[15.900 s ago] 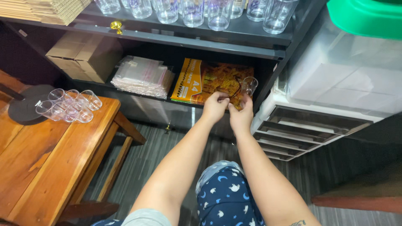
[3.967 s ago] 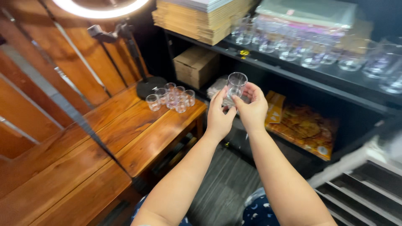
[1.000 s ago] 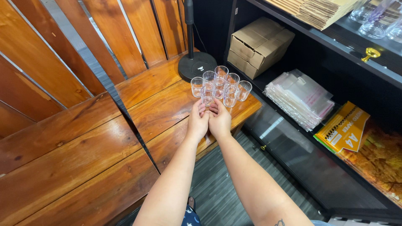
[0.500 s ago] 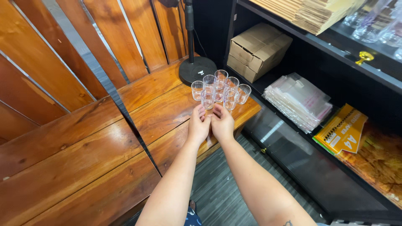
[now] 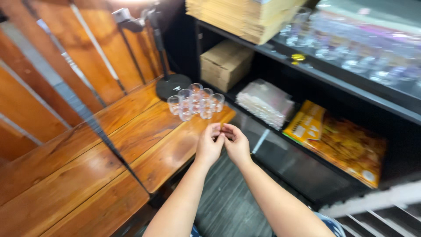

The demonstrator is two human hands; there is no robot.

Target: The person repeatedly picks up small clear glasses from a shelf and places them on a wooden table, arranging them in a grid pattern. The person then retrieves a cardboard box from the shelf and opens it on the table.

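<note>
Left hand (image 5: 209, 147) and right hand (image 5: 237, 144) meet fingertip to fingertip, pinching something too small to identify, just off the brown wooden counter's (image 5: 131, 145) far corner, near the cluster of small clear glasses (image 5: 195, 102).

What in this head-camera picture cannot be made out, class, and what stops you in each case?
- What the left hand and right hand pinch: too small, covered by fingertips.
- Glassware on the upper shelf: blurred by motion.
- Count of the small clear cups: they overlap.
- Lamp stand: top cut off by the edge.
</note>
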